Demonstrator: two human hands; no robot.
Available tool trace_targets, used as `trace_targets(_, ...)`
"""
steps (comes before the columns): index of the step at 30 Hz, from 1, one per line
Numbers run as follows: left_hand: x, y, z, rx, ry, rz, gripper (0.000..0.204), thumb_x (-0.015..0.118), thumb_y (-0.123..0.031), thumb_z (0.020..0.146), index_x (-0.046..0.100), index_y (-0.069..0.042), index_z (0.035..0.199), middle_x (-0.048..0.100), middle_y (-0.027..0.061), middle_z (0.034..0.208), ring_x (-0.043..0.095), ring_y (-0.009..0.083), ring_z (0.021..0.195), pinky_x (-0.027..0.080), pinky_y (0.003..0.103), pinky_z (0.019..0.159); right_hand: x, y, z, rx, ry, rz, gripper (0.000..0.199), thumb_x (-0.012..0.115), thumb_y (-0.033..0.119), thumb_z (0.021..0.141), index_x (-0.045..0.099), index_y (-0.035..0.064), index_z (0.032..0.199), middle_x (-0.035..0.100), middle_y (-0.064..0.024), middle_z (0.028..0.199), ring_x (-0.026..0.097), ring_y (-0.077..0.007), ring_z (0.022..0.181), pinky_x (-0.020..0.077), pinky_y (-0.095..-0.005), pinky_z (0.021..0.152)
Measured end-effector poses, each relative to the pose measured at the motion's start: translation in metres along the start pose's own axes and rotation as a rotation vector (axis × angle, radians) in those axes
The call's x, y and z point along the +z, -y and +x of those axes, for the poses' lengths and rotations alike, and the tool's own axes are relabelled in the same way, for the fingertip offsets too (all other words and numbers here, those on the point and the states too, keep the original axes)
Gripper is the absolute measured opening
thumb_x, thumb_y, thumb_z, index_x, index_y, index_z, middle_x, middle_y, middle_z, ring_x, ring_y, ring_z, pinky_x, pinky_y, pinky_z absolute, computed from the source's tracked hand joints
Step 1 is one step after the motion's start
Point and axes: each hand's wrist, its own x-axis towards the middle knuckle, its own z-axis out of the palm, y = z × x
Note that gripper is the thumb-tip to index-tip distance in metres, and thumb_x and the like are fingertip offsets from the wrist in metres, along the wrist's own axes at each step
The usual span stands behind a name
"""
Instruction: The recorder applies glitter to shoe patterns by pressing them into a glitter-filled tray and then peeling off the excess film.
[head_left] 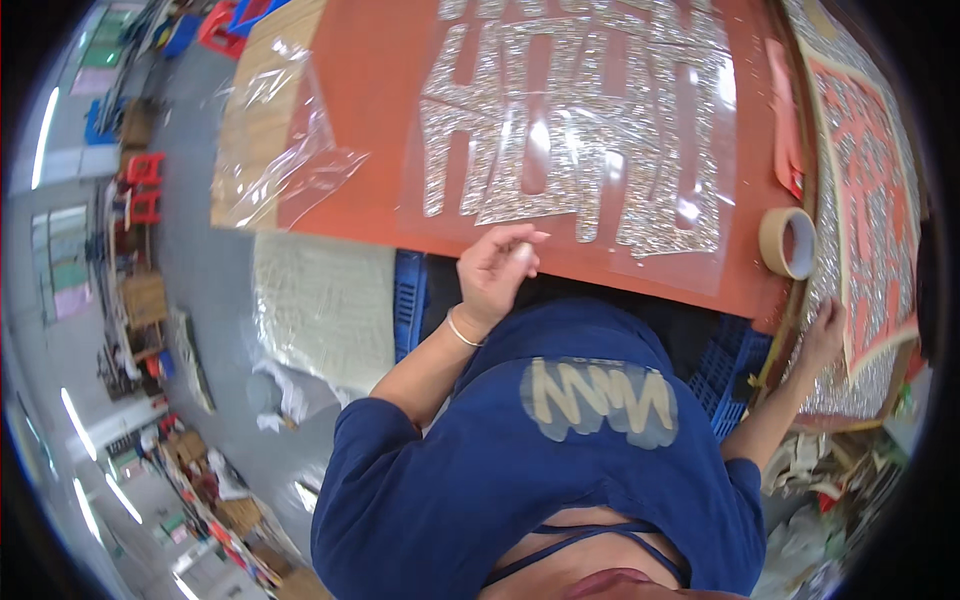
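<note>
In the head view, the left hand [490, 275] hangs over the front edge of the red table [350, 200], its thumb and fingertips drawn close together; I cannot tell whether something small is pinched between them. The glitter pieces [560, 130] lie flat on a clear sheet [725, 225] just beyond those fingertips, the nearest edge close to them, with the rest stretching away ahead and to the right. The right hand [823, 338] is at the far right, over a glitter sheet [825, 395] and beside the near left corner of a coral panel [862, 225] with a pale border; whether its fingers grip that edge or only rest there, I cannot tell. A tape roll [787, 243] stands on the table near the right hand, and crumpled film [290, 150] lies on the left end, well apart from both hands.
</note>
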Motion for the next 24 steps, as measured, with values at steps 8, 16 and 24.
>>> trace_targets(8,-0.078,0.008,-0.013,0.284,-0.37,1.206,0.024,0.069,-0.012,0.081,0.063,-0.002,0.103,0.053,0.012,0.11,0.045,0.0296,0.105,0.036,0.04,0.091,-0.006,0.051,-0.001,-0.132,-0.07,0.21,0.021,0.056,0.015,0.095,0.063,-0.0007,0.106,0.067,-0.0091,0.091,0.063,-0.0164,0.083,0.0494,-0.0289,0.078)
trace_targets(16,-0.08,0.01,-0.013,0.317,-0.23,1.228,0.034,0.068,-0.015,0.083,0.059,-0.002,0.113,0.046,0.0168,0.126,0.037,0.0373,0.119,0.03,0.047,0.103,0.075,0.297,-0.103,-0.835,0.615,0.678,0.021,0.063,-0.003,0.077,0.066,0.0056,0.095,0.061,-0.0127,0.09,0.059,-0.0299,0.087,0.0481,-0.0359,0.076)
trace_targets(24,-0.071,0.012,-0.01,0.307,-0.211,1.118,0.021,0.058,-0.007,0.088,0.061,-0.001,0.108,0.051,0.0153,0.121,0.04,0.0365,0.12,0.033,0.045,0.102,0.147,0.416,-0.156,-1.283,0.581,0.781,0.01,0.067,0.008,0.077,0.067,0.0056,0.087,0.059,-0.0076,0.082,0.055,-0.026,0.079,0.0457,-0.0359,0.072)
